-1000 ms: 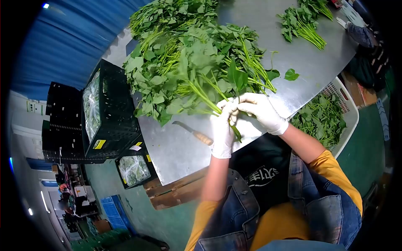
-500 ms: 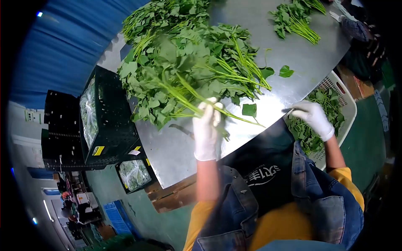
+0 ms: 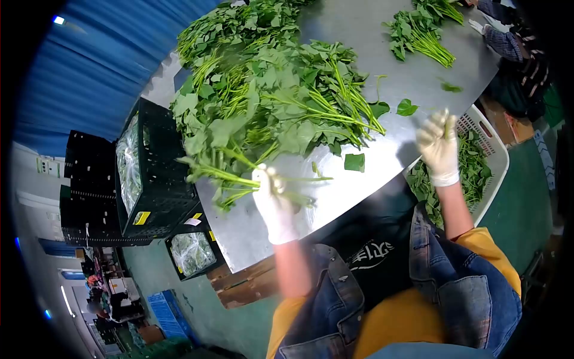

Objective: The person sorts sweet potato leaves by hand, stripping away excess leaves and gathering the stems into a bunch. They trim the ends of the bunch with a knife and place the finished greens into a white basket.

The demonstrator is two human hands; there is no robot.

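Note:
My left hand (image 3: 270,190), in a white glove, is closed around the stems of a small bunch of leafy greens (image 3: 224,173), whose leaves point left. Loose stems stick out to the right of that hand, partly blurred. Beside it lies a large heap of the same greens (image 3: 263,90) on the metal table (image 3: 353,197). My right hand (image 3: 439,146), also gloved, is raised over the table's edge with its fingers partly curled and apart, and I see nothing in them. Just beyond its fingertips is a blurred loose leaf (image 3: 449,87).
A white basket (image 3: 499,164) of loose greens stands below the table's right edge. Sorted bunches (image 3: 421,39) lie at the far right, near another person's gloved hand (image 3: 478,27). Dark crates (image 3: 161,173) with bagged greens stand at the left. Single leaves (image 3: 354,162) lie on the table.
My left hand has moved left and slightly down with the bunch. My right hand has risen from the table edge, and a blurred leaf has appeared beyond it.

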